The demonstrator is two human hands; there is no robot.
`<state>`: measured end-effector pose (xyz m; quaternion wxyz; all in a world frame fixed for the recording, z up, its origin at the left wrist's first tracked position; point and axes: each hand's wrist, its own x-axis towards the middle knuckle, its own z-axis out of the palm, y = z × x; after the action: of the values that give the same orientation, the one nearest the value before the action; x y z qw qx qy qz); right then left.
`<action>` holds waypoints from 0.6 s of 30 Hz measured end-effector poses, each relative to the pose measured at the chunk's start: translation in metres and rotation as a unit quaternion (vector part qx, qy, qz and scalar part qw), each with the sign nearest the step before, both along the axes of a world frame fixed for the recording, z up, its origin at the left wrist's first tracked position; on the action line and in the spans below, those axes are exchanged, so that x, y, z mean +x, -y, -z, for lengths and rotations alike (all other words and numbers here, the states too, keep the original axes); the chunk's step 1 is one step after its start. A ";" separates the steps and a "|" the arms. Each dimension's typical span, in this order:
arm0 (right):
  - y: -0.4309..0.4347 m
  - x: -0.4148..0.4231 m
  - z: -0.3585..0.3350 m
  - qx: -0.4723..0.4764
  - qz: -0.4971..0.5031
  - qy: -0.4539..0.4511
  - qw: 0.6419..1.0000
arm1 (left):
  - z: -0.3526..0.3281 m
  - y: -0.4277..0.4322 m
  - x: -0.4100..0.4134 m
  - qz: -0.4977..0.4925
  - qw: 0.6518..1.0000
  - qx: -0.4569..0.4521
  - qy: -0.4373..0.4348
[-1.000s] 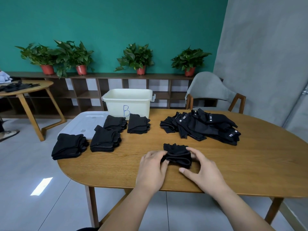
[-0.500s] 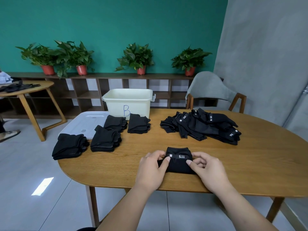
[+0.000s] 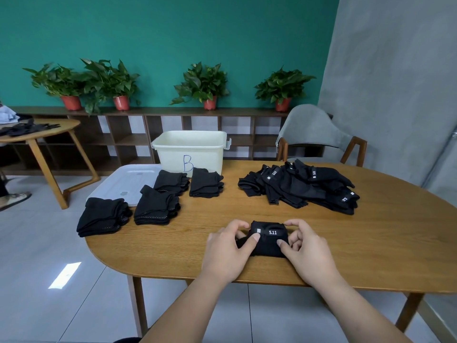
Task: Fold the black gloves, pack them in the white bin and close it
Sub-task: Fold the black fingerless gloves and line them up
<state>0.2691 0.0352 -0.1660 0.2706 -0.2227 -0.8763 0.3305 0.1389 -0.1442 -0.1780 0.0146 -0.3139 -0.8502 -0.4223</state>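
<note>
Glove [image 3: 269, 245] lies near the near edge of the table [image 3: 383, 243], about mid-width, label up, pinched from both sides. Left hand [image 3: 228, 251] presses its thumb on the top and curls its fingers over the far left corner; right hand [image 3: 305, 251] mirrors this on the right. Clamped so, the bundle stays flat, probably to set the fold. Four folded stacks [image 3: 155, 206] sit to the far left, grouped just before the bin [image 3: 190, 149], which I judge keeps the carry short. It stands open at the far edge, marked B, and its lid [image 3: 116, 186] lies flat to its left at the table's rim. An unfolded pile [image 3: 301, 186] waits far right, well apart from the stacks. Bare wood between them leaves a lane toward the bin. The near edge lies just under the wrists, so a pull toward the body could drop the glove.
</note>
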 end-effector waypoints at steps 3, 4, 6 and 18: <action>0.000 -0.001 -0.001 -0.005 0.006 0.002 1.000 | -0.003 0.002 0.004 0.001 1.000 -0.015 -0.003; 0.000 -0.001 -0.002 -0.004 0.007 0.004 1.000 | -0.003 0.001 0.004 0.002 1.000 -0.018 0.001; 0.001 -0.002 -0.001 -0.002 0.009 0.007 1.000 | -0.003 0.001 0.004 -0.003 1.000 -0.014 0.010; 0.012 -0.003 0.006 0.195 0.047 0.038 0.979 | -0.005 -0.002 0.006 -0.022 0.999 -0.021 0.019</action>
<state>0.2666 0.0233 -0.1719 0.2910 -0.2188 -0.9220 0.1316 0.1448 -0.1426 -0.1730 0.0007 -0.2876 -0.8658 -0.4095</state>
